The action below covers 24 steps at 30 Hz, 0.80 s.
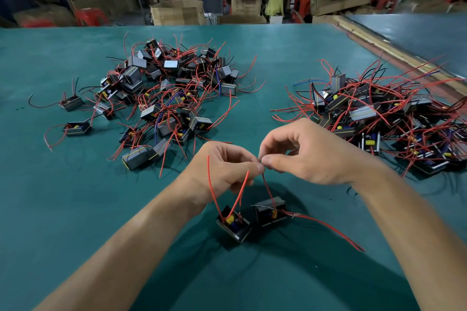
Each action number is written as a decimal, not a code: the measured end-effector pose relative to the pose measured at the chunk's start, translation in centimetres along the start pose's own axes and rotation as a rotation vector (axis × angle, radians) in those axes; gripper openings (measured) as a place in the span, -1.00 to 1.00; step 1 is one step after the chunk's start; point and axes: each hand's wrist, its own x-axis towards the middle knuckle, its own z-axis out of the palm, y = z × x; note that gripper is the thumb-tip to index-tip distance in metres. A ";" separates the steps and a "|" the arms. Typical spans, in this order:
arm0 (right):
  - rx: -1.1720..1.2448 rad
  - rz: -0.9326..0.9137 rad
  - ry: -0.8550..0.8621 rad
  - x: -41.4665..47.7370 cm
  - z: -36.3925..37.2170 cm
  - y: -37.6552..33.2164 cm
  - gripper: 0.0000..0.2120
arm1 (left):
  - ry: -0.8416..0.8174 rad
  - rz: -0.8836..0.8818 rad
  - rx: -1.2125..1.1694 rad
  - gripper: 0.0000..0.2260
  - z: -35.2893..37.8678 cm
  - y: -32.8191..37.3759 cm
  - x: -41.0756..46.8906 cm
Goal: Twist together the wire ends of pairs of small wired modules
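Two small black modules hang just above the green table, the left module (233, 225) and the right module (270, 211), each with a yellow part and red wires. My left hand (225, 166) and my right hand (310, 151) meet fingertip to fingertip above them. Both pinch the red wire ends (261, 160) where they come together. A red wire (241, 190) rises from the left module into my left hand. Another runs up from the right module to the pinch. A loose red wire (328, 228) trails from the right module to the right.
A heap of wired modules (171, 91) lies at the middle left of the green table (75, 184). A second heap (386, 118) lies at the right. Single modules (77, 129) sit apart at the left. Cardboard boxes (177, 11) and seated people are beyond the far edge.
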 end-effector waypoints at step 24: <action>0.118 0.113 0.065 0.3 0.5 0.0 -0.85 | 0.126 0.290 0.186 -0.91 0.3 -0.6 0.0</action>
